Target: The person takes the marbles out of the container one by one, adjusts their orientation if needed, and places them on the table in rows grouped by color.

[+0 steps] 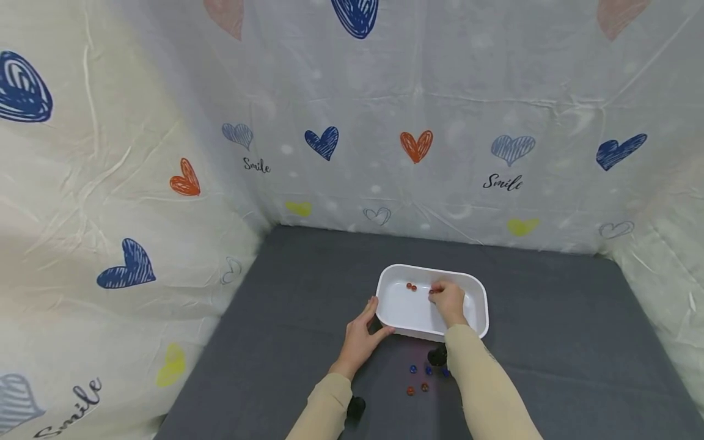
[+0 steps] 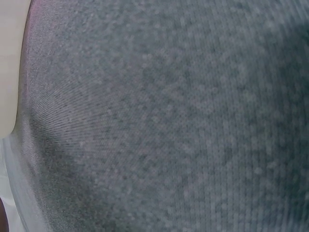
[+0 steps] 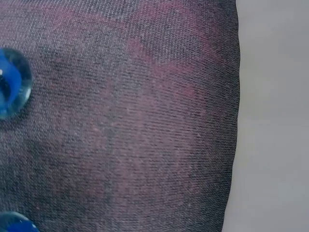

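A white tray (image 1: 396, 311) stands on the dark cloth in the head view. My left hand (image 1: 359, 343) is at its near left corner, with the fingers straight along the left side and the thumb against the front wall. Inside the tray, my right hand (image 1: 450, 302) pinches a reddish marble (image 1: 431, 292) low over the bottom. Two orange-red marbles (image 1: 411, 287) lie left of those fingertips. In front of the tray, blue marbles (image 1: 429, 370) and orange-brown marbles (image 1: 425, 387) rest on the cloth. Close up in the right wrist view is a clear blue marble (image 3: 14, 83).
Dark grey cloth (image 1: 572, 330) covers the table. White sheets (image 1: 374, 91) printed with hearts hang at the back and sides. A black wrist device (image 1: 437, 355) sits by the right sleeve, and another (image 1: 356, 407) by the left. Plain cloth (image 2: 159, 116) fills the left wrist view.
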Action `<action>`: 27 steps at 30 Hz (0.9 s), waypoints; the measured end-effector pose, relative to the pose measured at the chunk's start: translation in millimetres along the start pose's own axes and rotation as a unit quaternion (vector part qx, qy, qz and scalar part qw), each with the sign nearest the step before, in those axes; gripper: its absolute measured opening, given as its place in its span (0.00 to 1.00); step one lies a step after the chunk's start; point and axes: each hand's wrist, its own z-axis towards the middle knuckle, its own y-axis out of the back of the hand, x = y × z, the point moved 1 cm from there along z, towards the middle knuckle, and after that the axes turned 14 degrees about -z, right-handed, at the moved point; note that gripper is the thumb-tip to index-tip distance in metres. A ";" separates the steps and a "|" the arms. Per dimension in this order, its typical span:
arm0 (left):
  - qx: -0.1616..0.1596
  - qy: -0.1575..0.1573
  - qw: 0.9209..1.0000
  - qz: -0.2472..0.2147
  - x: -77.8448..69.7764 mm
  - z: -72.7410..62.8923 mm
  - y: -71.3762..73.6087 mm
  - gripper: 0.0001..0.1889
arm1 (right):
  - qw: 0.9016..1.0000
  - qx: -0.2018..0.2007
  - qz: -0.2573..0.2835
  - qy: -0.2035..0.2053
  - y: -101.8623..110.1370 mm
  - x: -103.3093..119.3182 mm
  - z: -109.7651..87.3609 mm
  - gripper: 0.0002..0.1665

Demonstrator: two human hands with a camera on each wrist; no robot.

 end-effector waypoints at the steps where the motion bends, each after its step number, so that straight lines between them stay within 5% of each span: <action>1: -0.001 0.000 1.000 -0.001 0.0 -0.2 -0.5 0.43 | 1.000 0.001 0.000 0.000 0.2 -0.4 -0.3 0.09; 8: 0.003 -0.001 1.000 -0.006 0.1 -1.3 -2.9 0.43 | 1.000 -0.007 0.001 -0.008 4.4 -4.5 -3.4 0.08; 15: -0.009 -0.003 1.000 0.001 3.2 -0.1 -0.9 0.43 | 0.997 0.035 0.048 -0.055 13.8 -5.5 -6.2 0.11; 27: -0.010 -0.005 1.000 0.000 4.8 3.2 -0.2 0.43 | 0.993 -0.006 0.113 -0.012 49.6 -0.1 -47.3 0.11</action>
